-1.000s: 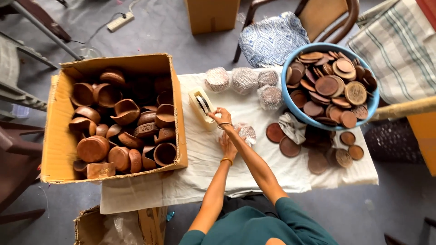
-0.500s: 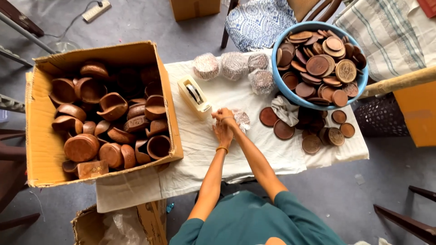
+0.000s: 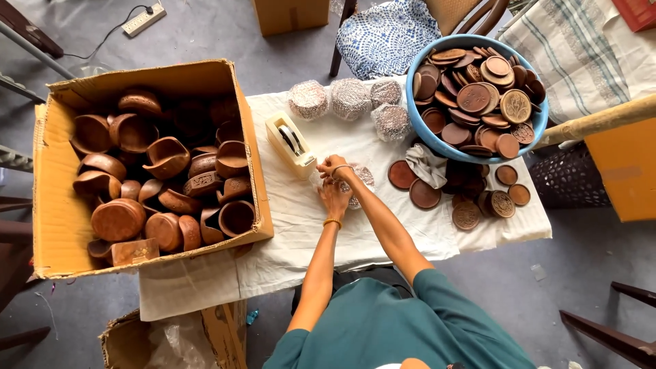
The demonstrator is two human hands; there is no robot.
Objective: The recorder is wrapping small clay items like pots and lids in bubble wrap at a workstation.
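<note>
Since half a second ago both hands have barely shifted; they stay pressed together over the same spot on the cloth, just right of the tape dispenser (image 3: pixel 290 142). At the far left sits a big cardboard box (image 3: pixel 51 212), heaped with brown wooden bowls (image 3: pixel 166 156). Next to it, on the white cloth (image 3: pixel 301 225) covering the table, stands the cream dispenser, close to the hands. The left hand (image 3: pixel 335 196), with a gold bangle at the wrist, has its fingers curled in against a small bubble-wrapped bundle (image 3: pixel 360 179) lying on the cloth. The right hand (image 3: pixel 335 167) is bent over the top of the same bundle, fingers closed on it; how tightly, I cannot tell from here. Beyond the hands, three more wrapped bundles (image 3: pixel 350 99) lie in a row near the table's far edge. Further right, loose round wooden lids (image 3: pixel 424 194) lie on the cloth beside a crumpled rag (image 3: pixel 427 164), and a blue basin (image 3: pixel 540 126) holds a pile of carved lids.
</note>
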